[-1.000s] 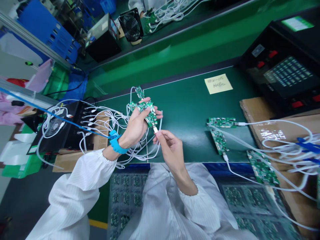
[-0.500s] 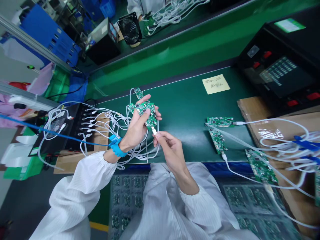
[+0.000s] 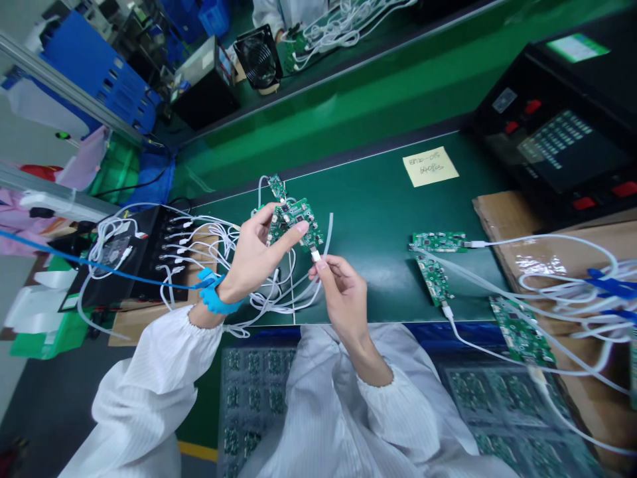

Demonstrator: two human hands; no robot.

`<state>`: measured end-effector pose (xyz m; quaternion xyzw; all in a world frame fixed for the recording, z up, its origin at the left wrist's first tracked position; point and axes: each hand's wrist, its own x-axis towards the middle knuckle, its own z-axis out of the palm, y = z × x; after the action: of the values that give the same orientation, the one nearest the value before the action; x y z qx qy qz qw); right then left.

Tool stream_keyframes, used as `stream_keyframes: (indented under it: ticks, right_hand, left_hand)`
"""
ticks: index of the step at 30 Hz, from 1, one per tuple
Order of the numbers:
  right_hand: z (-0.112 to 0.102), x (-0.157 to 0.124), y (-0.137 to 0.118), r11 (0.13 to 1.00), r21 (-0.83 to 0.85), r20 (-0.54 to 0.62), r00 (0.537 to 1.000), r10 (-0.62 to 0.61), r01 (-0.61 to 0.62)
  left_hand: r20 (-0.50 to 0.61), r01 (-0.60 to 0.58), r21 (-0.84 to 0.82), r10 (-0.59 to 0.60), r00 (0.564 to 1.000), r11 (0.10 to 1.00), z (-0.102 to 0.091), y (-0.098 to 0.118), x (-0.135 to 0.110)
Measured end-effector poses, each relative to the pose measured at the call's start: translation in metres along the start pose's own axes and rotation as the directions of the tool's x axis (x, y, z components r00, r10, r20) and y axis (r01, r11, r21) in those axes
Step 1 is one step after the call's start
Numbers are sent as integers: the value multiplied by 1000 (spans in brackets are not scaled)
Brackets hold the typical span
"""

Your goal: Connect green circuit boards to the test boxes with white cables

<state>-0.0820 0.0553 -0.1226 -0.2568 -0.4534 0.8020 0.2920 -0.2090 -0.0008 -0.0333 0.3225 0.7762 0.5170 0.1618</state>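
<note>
My left hand [image 3: 259, 249], with a blue wrist strap [image 3: 219, 294] at its cuff, grips a green circuit board [image 3: 300, 219] between thumb and fingers above the bench. In my right hand [image 3: 343, 289] the thumb and fingertips pinch a white cable plug [image 3: 316, 255] at the board's lower edge. The plug touches the board there; how deep it sits I cannot tell. Its white cable loops up beside my right fingers. Just beyond the held board lies a smaller green board [image 3: 276, 186] with a white cable on it.
On the left, a black box [image 3: 149, 249] has several white cables plugged in. Cabled boards [image 3: 438, 243] lie to the right beside cardboard [image 3: 512, 226] and a black display unit [image 3: 562, 139]. A yellow note [image 3: 430, 166] lies on the bench [image 3: 368, 199]. Trays of boards [image 3: 253, 398] sit below.
My left hand has shifted its hold to the board's left side, fingers drawn back from behind it. The board and plug have moved slightly right, and the cable loop now stands up right of the board.
</note>
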Motion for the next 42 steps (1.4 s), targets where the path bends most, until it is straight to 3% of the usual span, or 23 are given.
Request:
stream_keyframes:
  ticks: [14, 29, 34, 38, 42]
  right_hand:
    - [6, -6, 12, 999, -10, -190, 981, -43, 42]
    - [4, -7, 13, 999, 8, -167, 985, -48, 50]
    - [-1, 0, 17, 1000, 5, -53, 999, -14, 15]
    - [-5, 6, 13, 975, -145, -142, 971, -192, 172]
    - [0, 12, -2, 877, -305, -212, 871, -443, 372]
  left_hand:
    - [38, -12, 90, 9, 999, 996, 0, 5, -5]
    - [138, -44, 95, 30, 990, 994, -1, 9, 0]
    - [117, -52, 128, 37, 992, 990, -1, 4, 1]
    - [69, -107, 171, 97, 993, 979, 6, -6, 3]
    - [53, -216, 234, 209, 976, 948, 16, -16, 3]
